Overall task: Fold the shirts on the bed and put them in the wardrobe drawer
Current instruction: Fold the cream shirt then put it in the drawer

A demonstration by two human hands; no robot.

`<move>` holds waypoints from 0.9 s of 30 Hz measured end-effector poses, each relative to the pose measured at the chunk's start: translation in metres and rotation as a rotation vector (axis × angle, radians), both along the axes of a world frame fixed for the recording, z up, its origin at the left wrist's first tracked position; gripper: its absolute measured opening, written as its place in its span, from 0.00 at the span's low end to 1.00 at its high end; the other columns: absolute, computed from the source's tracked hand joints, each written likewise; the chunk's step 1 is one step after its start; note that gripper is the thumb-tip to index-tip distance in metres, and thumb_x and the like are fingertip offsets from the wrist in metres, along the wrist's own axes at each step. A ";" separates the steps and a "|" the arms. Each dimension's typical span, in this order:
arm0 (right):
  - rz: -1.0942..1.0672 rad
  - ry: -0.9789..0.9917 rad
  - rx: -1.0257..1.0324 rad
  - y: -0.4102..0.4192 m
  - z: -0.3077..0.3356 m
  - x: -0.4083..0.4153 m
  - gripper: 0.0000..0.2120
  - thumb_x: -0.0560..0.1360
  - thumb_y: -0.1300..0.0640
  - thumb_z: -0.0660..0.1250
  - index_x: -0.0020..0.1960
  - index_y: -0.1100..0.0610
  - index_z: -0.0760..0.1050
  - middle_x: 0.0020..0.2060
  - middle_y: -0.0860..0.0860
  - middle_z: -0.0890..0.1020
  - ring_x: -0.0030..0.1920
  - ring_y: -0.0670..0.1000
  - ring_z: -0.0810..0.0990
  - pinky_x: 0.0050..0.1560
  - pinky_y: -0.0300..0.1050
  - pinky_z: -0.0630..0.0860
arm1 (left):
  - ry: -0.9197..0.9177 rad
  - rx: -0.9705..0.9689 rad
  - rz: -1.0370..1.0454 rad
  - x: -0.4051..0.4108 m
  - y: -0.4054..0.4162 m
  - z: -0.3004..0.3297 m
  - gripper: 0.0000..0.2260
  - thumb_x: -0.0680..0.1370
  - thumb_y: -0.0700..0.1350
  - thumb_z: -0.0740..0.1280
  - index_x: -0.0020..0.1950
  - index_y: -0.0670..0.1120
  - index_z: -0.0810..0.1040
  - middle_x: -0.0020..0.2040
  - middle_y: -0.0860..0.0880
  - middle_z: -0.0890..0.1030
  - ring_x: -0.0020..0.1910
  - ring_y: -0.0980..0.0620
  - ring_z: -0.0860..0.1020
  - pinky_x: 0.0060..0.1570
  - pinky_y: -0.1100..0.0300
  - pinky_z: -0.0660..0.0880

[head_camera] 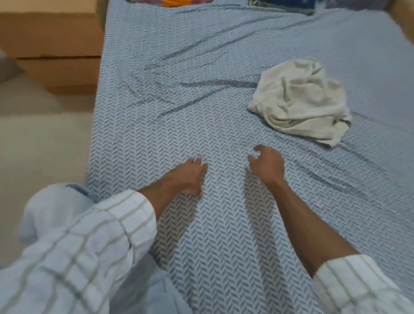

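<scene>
A crumpled off-white shirt [300, 100] lies in a heap on my bed's blue herringbone sheet [179, 89], at about two o'clock from my hands. My right hand [267, 164] hovers nearest it, fingers loosely spread, holding nothing. My left hand [190, 177] rests low over the sheet at its nine o'clock, fingers relaxed and empty. Brown wooden furniture [51, 44] stands at ten o'clock.

At far left we see brown cardboard boxes [51, 44] stacked on the pale floor [42, 139]; colourful fabric [174, 2] lies at the far edge.
</scene>
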State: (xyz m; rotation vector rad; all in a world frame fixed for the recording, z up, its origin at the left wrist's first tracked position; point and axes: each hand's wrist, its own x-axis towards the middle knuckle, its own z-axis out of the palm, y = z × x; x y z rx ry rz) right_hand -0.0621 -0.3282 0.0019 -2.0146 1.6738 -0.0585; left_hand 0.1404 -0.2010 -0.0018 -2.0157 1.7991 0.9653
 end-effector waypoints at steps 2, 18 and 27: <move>-0.026 -0.015 -0.083 -0.038 -0.006 -0.015 0.22 0.79 0.50 0.67 0.71 0.56 0.73 0.66 0.57 0.78 0.66 0.59 0.76 0.67 0.51 0.70 | 0.016 0.015 -0.004 -0.010 -0.025 -0.006 0.49 0.73 0.53 0.76 0.82 0.46 0.46 0.82 0.44 0.43 0.81 0.42 0.44 0.76 0.40 0.57; -0.007 0.006 -0.390 -0.111 -0.050 0.018 0.16 0.77 0.50 0.60 0.52 0.58 0.81 0.48 0.60 0.82 0.53 0.64 0.77 0.51 0.54 0.72 | -0.074 0.057 0.003 -0.018 -0.055 -0.029 0.49 0.74 0.53 0.74 0.82 0.50 0.42 0.82 0.48 0.42 0.81 0.45 0.44 0.72 0.38 0.64; 0.259 -0.459 -0.145 0.074 0.012 0.048 0.01 0.74 0.54 0.65 0.44 0.50 0.75 0.40 0.42 0.76 0.43 0.46 0.76 0.45 0.46 0.72 | 0.409 -0.211 0.309 0.032 -0.017 0.007 0.42 0.80 0.47 0.68 0.82 0.53 0.41 0.70 0.40 0.75 0.63 0.41 0.77 0.56 0.55 0.73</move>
